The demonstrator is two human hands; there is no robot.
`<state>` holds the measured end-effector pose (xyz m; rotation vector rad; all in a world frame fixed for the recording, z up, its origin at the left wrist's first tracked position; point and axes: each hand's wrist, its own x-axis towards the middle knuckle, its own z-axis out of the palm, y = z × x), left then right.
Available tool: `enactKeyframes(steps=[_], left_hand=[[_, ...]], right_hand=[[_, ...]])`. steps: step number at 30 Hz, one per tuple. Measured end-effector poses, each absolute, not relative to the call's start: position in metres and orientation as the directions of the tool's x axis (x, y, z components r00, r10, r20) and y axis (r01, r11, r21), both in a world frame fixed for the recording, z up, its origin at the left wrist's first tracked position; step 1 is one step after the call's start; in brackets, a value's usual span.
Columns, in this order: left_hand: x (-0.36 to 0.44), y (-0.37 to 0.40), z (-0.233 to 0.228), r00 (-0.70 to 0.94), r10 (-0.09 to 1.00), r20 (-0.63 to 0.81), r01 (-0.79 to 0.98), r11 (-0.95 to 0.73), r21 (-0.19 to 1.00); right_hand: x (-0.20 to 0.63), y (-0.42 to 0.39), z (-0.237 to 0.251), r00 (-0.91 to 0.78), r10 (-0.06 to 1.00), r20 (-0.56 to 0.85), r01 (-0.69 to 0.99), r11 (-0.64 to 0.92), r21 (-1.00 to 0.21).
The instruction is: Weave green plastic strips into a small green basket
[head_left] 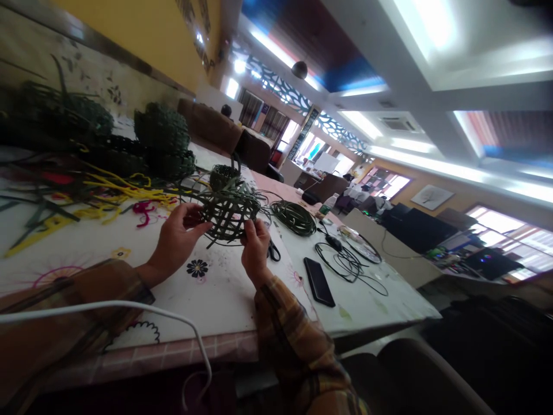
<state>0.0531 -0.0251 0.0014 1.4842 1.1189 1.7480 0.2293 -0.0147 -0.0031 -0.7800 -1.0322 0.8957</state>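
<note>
Holding green weave point(228, 217), both hands point(173, 239) point(256, 249); blurred wall lettering point(189, 12)

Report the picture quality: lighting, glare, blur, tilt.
In the head view, the ceiling lights and right-hand window glare white; the lower right corner is nearly black; the room leans steeply; the dark green weaving at left looks soft; the woven piece between left hand and right hand is clearer, its strips distinguishable.
</note>
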Motion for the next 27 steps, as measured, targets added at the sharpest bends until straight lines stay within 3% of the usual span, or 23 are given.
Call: enactKeyframes(steps=[8, 15, 20, 27], left_hand=[[0.053, -0.027, 0.007, -0.248, 0.847, 0.471, 0.019, -0.482, 0.876], [0.05, -0.029, 0.007, -0.228, 0.75, 0.621, 0.274, -0.562, 0.78], [0.049, -0.033, 0.012, -0.227, 0.656, 0.719, 0.347, -0.636, 0.689], [0.045, -0.03, 0.015, -0.261, 0.698, 0.666, 0.301, -0.597, 0.744]], right_hand=[[0.221, -0.019, -0.007, 0.256, 0.888, 0.381, -0.245, 0.441, -0.863], [0.223, -0.017, 0.0, 0.182, 0.931, 0.317, -0.338, 0.362, -0.869], [0.222, -0.017, 0.0, 0.164, 0.953, 0.257, -0.409, 0.302, -0.861], [0.222, -0.018, -0.001, 0.131, 0.963, 0.237, -0.427, 0.27, -0.863]])
